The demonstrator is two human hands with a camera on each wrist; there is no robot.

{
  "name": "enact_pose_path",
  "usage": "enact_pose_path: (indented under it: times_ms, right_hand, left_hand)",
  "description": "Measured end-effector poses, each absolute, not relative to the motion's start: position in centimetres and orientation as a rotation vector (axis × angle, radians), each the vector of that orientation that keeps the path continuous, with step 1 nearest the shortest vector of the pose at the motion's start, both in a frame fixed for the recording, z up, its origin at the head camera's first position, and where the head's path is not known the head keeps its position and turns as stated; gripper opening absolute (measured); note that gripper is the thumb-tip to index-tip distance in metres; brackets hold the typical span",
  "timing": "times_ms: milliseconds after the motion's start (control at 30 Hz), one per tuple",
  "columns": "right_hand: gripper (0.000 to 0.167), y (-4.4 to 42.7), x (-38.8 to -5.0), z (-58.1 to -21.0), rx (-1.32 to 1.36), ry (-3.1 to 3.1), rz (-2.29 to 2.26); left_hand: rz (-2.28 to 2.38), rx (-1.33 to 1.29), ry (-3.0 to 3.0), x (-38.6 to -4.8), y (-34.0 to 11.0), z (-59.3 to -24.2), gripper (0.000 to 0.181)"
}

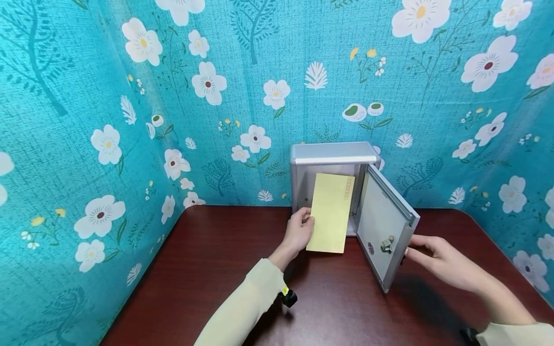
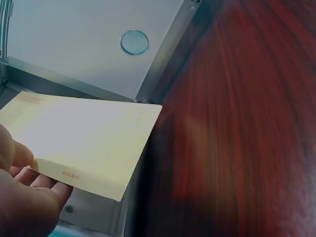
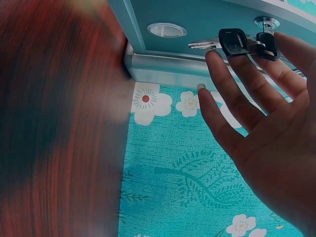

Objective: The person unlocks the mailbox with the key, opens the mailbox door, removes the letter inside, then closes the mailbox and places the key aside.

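Observation:
In the head view my left hand (image 1: 299,231) pinches a yellow envelope (image 1: 331,214) by its left edge, thumb in front and fingers behind. The envelope stands nearly upright before the open front of a grey metal mailbox (image 1: 335,153), overlapping its inside. My right hand (image 1: 446,262) is at the outer side of the mailbox door (image 1: 385,226), which is swung out to the right. The right wrist view shows thumb and index finger pinching a black-headed key (image 3: 266,47) in the door's lock (image 3: 267,22). A second key (image 3: 232,42) hangs from it over the other fingers.
The mailbox stands on a dark red-brown wooden table (image 1: 242,240) near its back edge. A blue flowered cloth (image 1: 242,105) hangs behind and at both sides. A round clear window (image 2: 134,42) shows in the door, and the lock's inner part (image 1: 386,246) juts from its inside.

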State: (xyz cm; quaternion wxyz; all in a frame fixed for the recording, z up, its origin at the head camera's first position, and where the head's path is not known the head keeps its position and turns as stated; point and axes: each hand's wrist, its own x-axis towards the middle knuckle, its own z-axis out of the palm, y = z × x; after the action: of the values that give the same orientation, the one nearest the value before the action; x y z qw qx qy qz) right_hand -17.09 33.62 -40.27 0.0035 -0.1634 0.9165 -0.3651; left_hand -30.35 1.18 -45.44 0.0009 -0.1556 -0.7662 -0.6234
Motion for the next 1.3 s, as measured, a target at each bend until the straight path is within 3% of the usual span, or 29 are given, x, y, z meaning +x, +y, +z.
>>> enact_pose_path:
  times_ms: [833, 1300]
  right_hand:
    - [0.033, 33.7, -17.3, -40.2, -0.578, 2.879, -1.151]
    - [0.035, 33.5, -17.2, -40.0, -0.548, 2.857, -1.154]
  left_hand:
    - [-1.419, -0.766, -2.379, -28.5, -2.3, -43.6, 0.024]
    - [-0.998, -0.955, -2.475, -26.6, -3.3, -44.3, 0.029]
